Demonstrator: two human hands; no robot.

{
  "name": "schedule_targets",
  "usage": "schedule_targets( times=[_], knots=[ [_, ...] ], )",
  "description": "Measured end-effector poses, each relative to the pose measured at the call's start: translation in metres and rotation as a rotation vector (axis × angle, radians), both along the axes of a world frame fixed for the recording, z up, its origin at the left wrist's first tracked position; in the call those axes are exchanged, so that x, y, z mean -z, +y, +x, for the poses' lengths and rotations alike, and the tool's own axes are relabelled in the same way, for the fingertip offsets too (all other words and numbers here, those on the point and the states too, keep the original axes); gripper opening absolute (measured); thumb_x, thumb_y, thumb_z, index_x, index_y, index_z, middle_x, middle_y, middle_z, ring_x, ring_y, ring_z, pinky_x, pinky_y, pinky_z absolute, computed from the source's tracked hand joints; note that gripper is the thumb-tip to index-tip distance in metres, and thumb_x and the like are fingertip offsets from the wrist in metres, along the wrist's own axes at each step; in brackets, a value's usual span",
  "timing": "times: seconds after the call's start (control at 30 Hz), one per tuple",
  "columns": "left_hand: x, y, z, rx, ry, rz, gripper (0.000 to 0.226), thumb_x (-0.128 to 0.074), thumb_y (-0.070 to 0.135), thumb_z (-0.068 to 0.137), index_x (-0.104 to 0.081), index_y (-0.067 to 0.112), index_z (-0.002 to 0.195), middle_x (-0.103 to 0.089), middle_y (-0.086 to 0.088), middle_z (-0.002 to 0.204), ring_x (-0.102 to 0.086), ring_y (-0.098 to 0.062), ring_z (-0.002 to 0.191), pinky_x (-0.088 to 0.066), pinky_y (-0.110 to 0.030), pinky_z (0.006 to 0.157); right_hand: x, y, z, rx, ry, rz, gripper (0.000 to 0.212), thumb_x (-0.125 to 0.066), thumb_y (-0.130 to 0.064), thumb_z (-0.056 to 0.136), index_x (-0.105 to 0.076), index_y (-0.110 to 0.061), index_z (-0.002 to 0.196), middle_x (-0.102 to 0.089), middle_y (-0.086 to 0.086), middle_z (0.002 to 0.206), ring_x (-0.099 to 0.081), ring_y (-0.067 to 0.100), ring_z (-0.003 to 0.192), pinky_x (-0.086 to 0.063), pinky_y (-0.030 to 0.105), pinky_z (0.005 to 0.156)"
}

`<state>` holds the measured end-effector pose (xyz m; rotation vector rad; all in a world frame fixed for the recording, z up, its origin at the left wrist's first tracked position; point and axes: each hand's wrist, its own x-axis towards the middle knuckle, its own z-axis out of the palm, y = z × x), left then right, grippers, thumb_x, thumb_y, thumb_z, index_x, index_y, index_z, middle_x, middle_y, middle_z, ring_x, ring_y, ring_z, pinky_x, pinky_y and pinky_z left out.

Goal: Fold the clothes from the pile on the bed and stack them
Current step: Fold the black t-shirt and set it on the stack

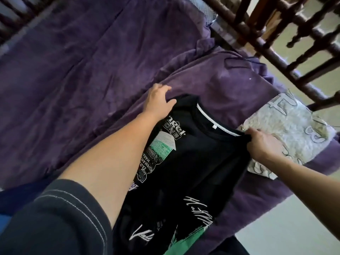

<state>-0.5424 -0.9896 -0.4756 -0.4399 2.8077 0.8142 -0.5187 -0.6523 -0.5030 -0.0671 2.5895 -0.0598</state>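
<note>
A black T-shirt [198,162] with white and green print lies spread on the purple bed sheet [82,74], its collar pointing away from me. My left hand [158,102] rests on the shirt's far left shoulder with fingers loosely spread. My right hand [261,144] pinches the shirt's right shoulder next to the collar. A folded pale grey garment [294,129] with outlined lettering lies to the right of the shirt, partly under my right hand.
A dark wooden bed frame [276,43] with turned spindles runs along the upper right. Pale floor [294,227] shows beyond the bed's edge at the lower right. Bare purple sheet stretches to the left and far side.
</note>
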Motion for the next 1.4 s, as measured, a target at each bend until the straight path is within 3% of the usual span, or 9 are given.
schedule_targets(
  times=[0.2,0.47,0.67,0.77,0.83,0.97,1.17,1.3,1.4],
  knots=[
    [-0.006,-0.089,0.146,-0.291,-0.246,-0.063,0.038,-0.069,0.028,0.083,-0.062,0.014,0.117,-0.055,-0.013,0.118,-0.053,-0.033,0.113,-0.044,-0.038,0.094,-0.02,-0.098,0.006,-0.144,0.1,-0.113,0.043,-0.06,-0.017,0.082,-0.054,-0.022,0.125,-0.052,0.008,0.124,-0.046,0.032,0.116,-0.045,0.041,0.081],
    [0.023,-0.164,0.352,-0.675,-0.627,-0.008,0.05,-0.069,0.03,0.083,-0.054,0.015,0.128,-0.053,-0.014,0.128,-0.052,-0.034,0.116,-0.046,-0.04,0.094,-0.002,-0.235,0.091,0.091,-0.344,-0.437,0.01,-0.069,-0.025,0.082,-0.068,-0.019,0.091,-0.067,0.005,0.083,-0.064,0.025,0.08,-0.054,0.036,0.074],
    [0.066,-0.194,0.417,-0.778,-0.502,0.145,0.059,-0.079,0.037,0.071,-0.054,0.019,0.122,-0.06,-0.008,0.118,-0.057,-0.031,0.108,-0.048,-0.038,0.085,0.042,-0.326,0.131,0.703,-0.582,-0.734,0.052,-0.073,-0.032,0.083,-0.052,-0.01,0.125,-0.058,0.01,0.114,-0.058,0.023,0.102,-0.054,0.033,0.064],
    [0.077,-0.19,0.414,-0.725,-0.391,0.183,0.02,-0.071,0.036,0.079,-0.066,0.018,0.087,-0.069,-0.006,0.091,-0.062,-0.031,0.094,-0.052,-0.039,0.074,0.052,-0.357,0.136,0.904,-0.601,-0.794,0.027,-0.07,-0.029,0.086,-0.058,-0.014,0.105,-0.058,0.005,0.097,-0.062,0.016,0.084,-0.052,0.028,0.06],
    [0.072,-0.196,0.401,-0.76,-0.277,0.172,0.019,-0.066,0.034,0.083,-0.066,0.014,0.081,-0.069,-0.009,0.087,-0.061,-0.034,0.092,-0.05,-0.036,0.072,0.047,-0.372,0.131,0.945,-0.611,-0.819,0.01,-0.061,-0.022,0.093,-0.055,-0.017,0.087,-0.056,0.001,0.079,-0.058,0.008,0.06,-0.044,0.02,0.049],
    [0.043,-0.255,0.359,-1.0,-0.006,0.18,0.031,-0.066,0.031,0.086,-0.068,0.003,0.1,-0.066,-0.019,0.107,-0.06,-0.034,0.103,-0.045,-0.037,0.085,0.012,-0.416,0.086,0.903,-0.642,-0.982,0.022,-0.048,-0.019,0.099,-0.056,-0.017,0.079,-0.055,0.0,0.076,-0.054,0.008,0.062,-0.042,0.017,0.044],
    [0.004,-0.332,0.301,-1.362,0.434,0.813,0.047,-0.062,0.04,0.089,-0.047,0.021,0.13,-0.058,0.003,0.111,-0.059,-0.013,0.096,-0.055,-0.035,0.082,-0.039,-0.472,0.014,0.793,-0.631,-1.288,0.015,-0.039,-0.019,0.101,-0.052,-0.023,0.108,-0.059,-0.003,0.118,-0.068,0.017,0.098,-0.052,0.028,0.065],
    [0.025,-0.293,0.315,-1.039,0.104,0.276,0.051,-0.072,0.044,0.078,-0.058,0.015,0.118,-0.06,0.004,0.092,-0.063,-0.023,0.097,-0.049,-0.033,0.088,-0.03,-0.466,0.019,0.561,-0.447,-1.094,0.041,-0.044,-0.013,0.098,-0.04,-0.031,0.135,-0.061,-0.005,0.111,-0.068,0.016,0.09,-0.053,0.03,0.063],
    [0.056,-0.239,0.344,-0.708,-0.296,0.142,0.061,-0.078,0.046,0.068,-0.057,0.02,0.12,-0.058,-0.004,0.11,-0.057,-0.028,0.109,-0.047,-0.039,0.091,0.006,-0.428,0.046,0.243,-0.236,-0.794,0.047,-0.059,-0.009,0.091,-0.05,-0.02,0.135,-0.065,0.002,0.105,-0.062,0.017,0.08,-0.051,0.029,0.063]
  ],
)
